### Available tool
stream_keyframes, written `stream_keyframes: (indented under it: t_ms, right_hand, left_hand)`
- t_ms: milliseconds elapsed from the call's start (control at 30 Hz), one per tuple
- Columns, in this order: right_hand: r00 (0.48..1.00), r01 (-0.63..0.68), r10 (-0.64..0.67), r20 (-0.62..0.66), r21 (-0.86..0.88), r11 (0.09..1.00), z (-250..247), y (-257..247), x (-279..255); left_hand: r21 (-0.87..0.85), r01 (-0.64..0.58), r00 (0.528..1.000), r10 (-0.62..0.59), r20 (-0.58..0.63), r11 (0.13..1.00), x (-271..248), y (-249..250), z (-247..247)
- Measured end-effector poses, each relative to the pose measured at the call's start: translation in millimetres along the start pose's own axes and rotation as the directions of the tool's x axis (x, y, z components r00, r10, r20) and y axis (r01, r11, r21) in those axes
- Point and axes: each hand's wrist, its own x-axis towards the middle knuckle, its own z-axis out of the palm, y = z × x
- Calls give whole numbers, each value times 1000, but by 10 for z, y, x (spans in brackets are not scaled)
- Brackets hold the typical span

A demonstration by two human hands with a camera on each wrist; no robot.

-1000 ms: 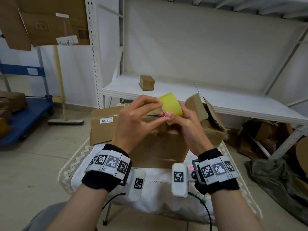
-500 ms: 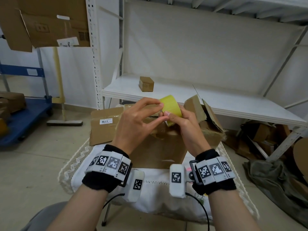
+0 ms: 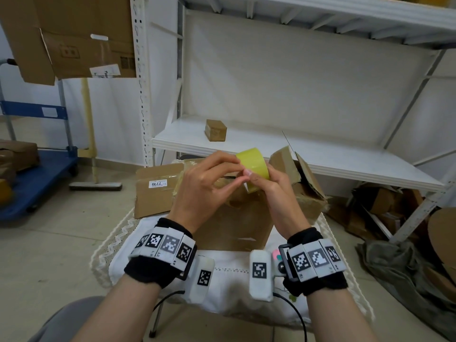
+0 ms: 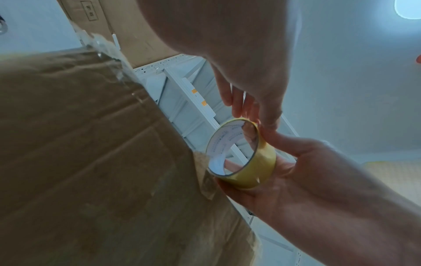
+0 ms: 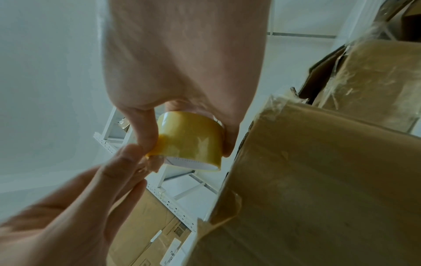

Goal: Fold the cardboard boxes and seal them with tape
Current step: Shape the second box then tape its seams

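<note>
The right hand [image 3: 276, 191] grips the tape roll [image 3: 254, 165] above the box [image 3: 234, 225] on the counter [image 3: 229, 287]; the left hand [image 3: 209, 183] pinches at its loose end at the roll's 8 o'clock. Sealing looks barely begun, since no fresh strip crosses the box. Only the left wrist view shows the roll's white core [image 4: 218, 144].

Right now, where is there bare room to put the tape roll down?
The white shelf is bare to the right of the small cardboard box. The white cloth is bare between the big cardboard box and the wrists. Behind that box, more boxes crowd together. Right hand holds the tape roll.
</note>
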Motion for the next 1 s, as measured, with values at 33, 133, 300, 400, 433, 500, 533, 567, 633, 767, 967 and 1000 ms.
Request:
stream_keyframes:
  t_ms: [33,133,300,400,433,500,533,567,633,767,967,1000]
  right_hand:
    - [1000,3,-3,1,-9,1000,2,-5,-17]
    - [1000,15,-15,1,-42,999,13,-28,-43]
    - [999,30,-31,-11,-90,995,26,-9,-40]
    - [998,60,-60,-7,-94,994,30,-23,-52]
    - [998,63,-64,-7,-91,994,27,-21,-53]
    - [998,62,-64,-17,-96,993,30,-17,-53]
    - [998,60,-63,-25,-98,993,38,-19,-54]
    - [998,59,-62,-32,-98,993,46,-17,-54]
    - [997,62,-65,-38,-85,994,52,-23,-53]
    - [998,60,-61,-23,-34,998,46,-59,-69]
    - [999,50,-50,1,-31,998,44,-58,-82]
    - [999,45,-45,5,-34,998,46,-66,-84]
  left_hand:
    - [-18,25,999,-24,22,1000,5,0,-10]
    - [-43,93,992,-89,84,995,22,-14,-8]
    - [-56,76,994,-71,87,996,34,-44,-24]
    - [-56,36,999,-34,39,998,16,-25,-34]
    - [-47,28,999,-27,32,998,8,-17,-29]
    - [-31,13,1000,-12,21,999,-3,-1,-19]
    - [-25,5,1000,-5,14,1000,-7,7,-12]
    - [-19,-3,1000,3,6,1000,-9,16,-6]
    - [-6,-22,1000,22,-3,1000,-10,32,-7]
    - [26,-66,998,66,15,997,-14,22,-1]
    - [46,-93,995,94,-31,995,-37,5,28]
    - [44,-85,995,87,-47,995,-35,17,31]
